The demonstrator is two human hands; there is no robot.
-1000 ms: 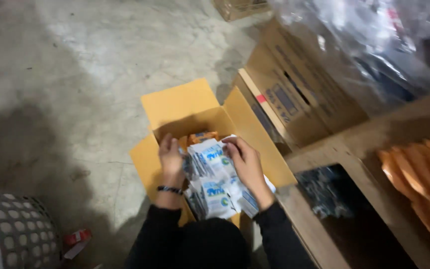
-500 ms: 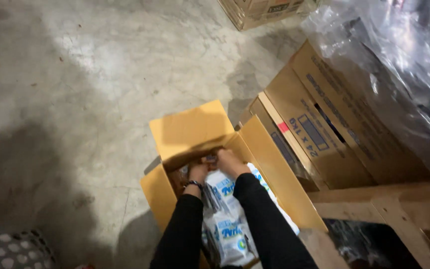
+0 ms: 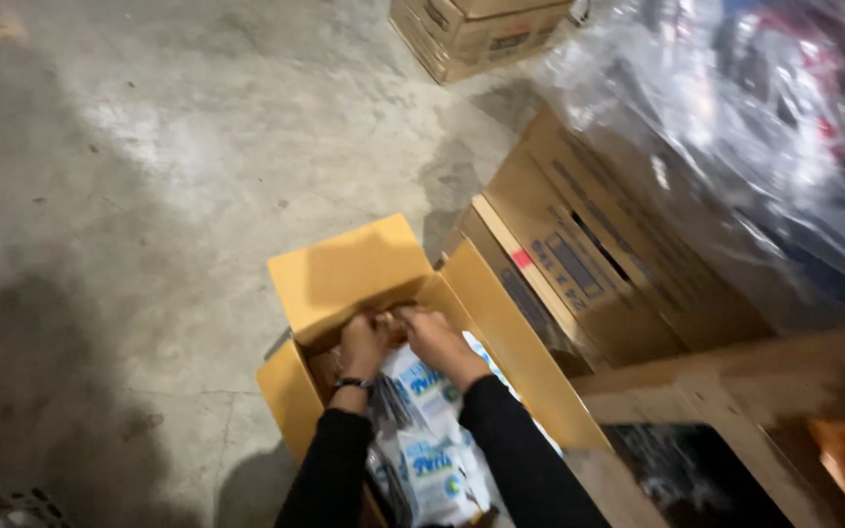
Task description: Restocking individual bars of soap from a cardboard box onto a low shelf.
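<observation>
An open yellow-brown cardboard box stands on the concrete floor, its flaps spread out. Inside lie several clear plastic packets with white and blue printing. My left hand, with a dark band on the wrist, reaches into the far end of the box. My right hand is beside it, fingers curled down onto something orange-brown at the box's far wall. Both arms are in black sleeves. What the fingers hold is hidden by the hands and the box edge.
Stacked brown cartons stand right of the box, under a large clear plastic bag of goods. Another carton sits at the top of the floor. A wooden frame runs along the lower right.
My hands have moved from the packets in the box's middle to its far end. The camera has shifted, bringing the cartons and plastic bag on the right more into view.
</observation>
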